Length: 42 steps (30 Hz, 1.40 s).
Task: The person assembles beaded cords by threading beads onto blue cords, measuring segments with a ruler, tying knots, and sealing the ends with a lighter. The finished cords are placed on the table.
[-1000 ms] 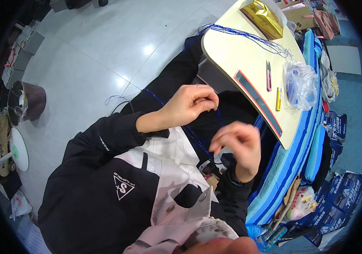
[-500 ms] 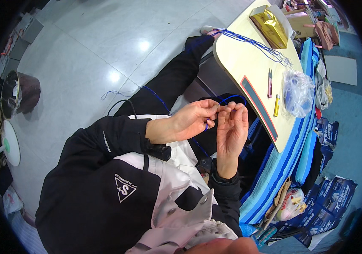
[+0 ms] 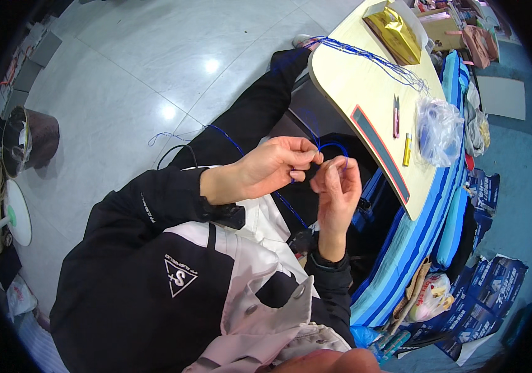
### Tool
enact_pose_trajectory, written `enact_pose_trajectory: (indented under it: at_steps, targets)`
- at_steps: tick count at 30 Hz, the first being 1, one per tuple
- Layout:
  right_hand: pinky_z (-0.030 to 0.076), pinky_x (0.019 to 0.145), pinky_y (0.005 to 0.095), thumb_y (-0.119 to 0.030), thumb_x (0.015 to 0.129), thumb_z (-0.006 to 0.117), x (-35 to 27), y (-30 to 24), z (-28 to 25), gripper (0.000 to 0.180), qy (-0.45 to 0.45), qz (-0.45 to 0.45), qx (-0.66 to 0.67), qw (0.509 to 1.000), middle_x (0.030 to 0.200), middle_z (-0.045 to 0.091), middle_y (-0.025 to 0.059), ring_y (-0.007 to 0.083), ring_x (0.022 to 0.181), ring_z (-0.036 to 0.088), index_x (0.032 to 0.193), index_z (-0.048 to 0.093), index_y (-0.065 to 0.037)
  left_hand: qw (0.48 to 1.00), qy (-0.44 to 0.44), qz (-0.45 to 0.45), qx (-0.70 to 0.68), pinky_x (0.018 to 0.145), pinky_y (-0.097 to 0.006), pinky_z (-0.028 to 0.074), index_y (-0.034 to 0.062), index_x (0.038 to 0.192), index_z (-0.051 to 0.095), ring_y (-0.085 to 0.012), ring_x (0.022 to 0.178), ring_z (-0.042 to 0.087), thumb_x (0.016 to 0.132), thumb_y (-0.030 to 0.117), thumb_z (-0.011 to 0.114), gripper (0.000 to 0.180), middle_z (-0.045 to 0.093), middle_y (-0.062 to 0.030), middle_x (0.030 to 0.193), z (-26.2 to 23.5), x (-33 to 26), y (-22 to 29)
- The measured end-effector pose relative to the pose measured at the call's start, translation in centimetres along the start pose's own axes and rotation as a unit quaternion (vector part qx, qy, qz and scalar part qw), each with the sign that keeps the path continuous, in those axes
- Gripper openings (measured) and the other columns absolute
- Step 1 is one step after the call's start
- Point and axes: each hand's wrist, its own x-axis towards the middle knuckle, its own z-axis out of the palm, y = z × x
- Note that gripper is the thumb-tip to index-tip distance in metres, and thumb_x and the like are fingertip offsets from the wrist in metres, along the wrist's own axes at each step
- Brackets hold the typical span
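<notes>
Head: blue cord (image 3: 334,144) arches between left grip (image 3: 268,164) and right grip (image 3: 339,191).

The left hand (image 3: 269,165) hides part of the blue cord (image 3: 334,144), its strands too small to tell.

I've got a thin, bright blue cord (image 3: 334,144) on my feed, arched into a small loop between the left hand (image 3: 281,163) and right hand (image 3: 339,183); a braided-looking stretch (image 3: 228,136) slants behind the left one, ending in wispy loose strands (image 3: 165,136); can't tell if it's all one piece.
</notes>
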Motion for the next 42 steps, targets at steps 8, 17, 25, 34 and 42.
enact_pose_trajectory:
  at_steps: [8, 17, 25, 34, 42]
  targets:
    - [0.036, 0.045, 0.0264, 0.008, 0.072, 0.064, 1.9, -2.4, -2.0, 0.025, -0.168, -0.341, -0.555, 0.740, 0.064, 0.046, 0.0074, 0.0165, 0.051, 0.045, 0.095, 0.062, -0.002, 0.987, 0.047, -0.139, 0.060, 0.057, -0.020, 0.035, -0.0018, 0.090, 0.055, -0.0075, 0.067, 0.043, 0.086, 0.008, 0.055, 0.010, 0.056, -0.0079, 0.089, 0.7, -1.2, 0.6]
    - [0.038, 0.057, 0.0218, 0.004, 0.075, 0.058, 0.8, -2.3, -2.8, 0.011, -0.184, -0.035, -0.338, 0.922, 0.073, 0.055, 0.0072, 0.0120, 0.066, 0.052, 0.085, 0.060, 0.003, 0.983, 0.050, -0.150, 0.097, 0.058, -0.020, 0.037, -0.0026, 0.091, 0.058, -0.0083, 0.071, 0.047, 0.087, 0.008, 0.056, 0.012, 0.057, -0.0086, 0.089, 0.0, -1.5, 1.5]
    - [0.039, 0.062, 0.0222, 0.004, 0.076, 0.056, 0.1, -1.1, -3.6, 0.008, -0.207, 0.013, -0.186, 0.960, 0.077, 0.060, 0.0083, 0.0122, 0.070, 0.051, 0.080, 0.063, 0.005, 0.981, 0.028, -0.170, 0.088, 0.058, -0.021, 0.037, -0.0033, 0.091, 0.059, -0.0079, 0.066, 0.044, 0.086, 0.008, 0.057, 0.013, 0.059, -0.0079, 0.088, -0.1, -1.6, 1.5]
    - [0.037, 0.058, 0.0207, -0.005, 0.081, 0.064, -0.6, 0.7, -3.4, 0.013, -0.146, 0.021, -0.058, 0.987, 0.072, 0.048, 0.0009, 0.0075, 0.062, 0.044, 0.088, 0.057, 0.003, 0.977, 0.015, -0.171, 0.128, 0.062, -0.022, 0.039, -0.0030, 0.090, 0.060, -0.0103, 0.072, 0.051, 0.084, 0.007, 0.058, 0.012, 0.060, -0.0080, 0.088, 0.3, -2.0, 1.3]
    - [0.027, 0.052, 0.0231, -0.055, 0.091, 0.038, -0.8, 1.0, -3.0, 0.059, -0.128, 0.070, 0.070, 0.987, 0.066, 0.039, -0.0011, 0.0074, 0.055, 0.029, 0.089, 0.050, 0.002, 0.949, -0.048, 0.052, 0.306, 0.073, -0.023, 0.043, 0.0001, 0.091, 0.059, -0.0097, 0.079, 0.056, 0.088, 0.011, 0.055, 0.012, 0.060, -0.0053, 0.085, 1.4, -1.9, 1.0]
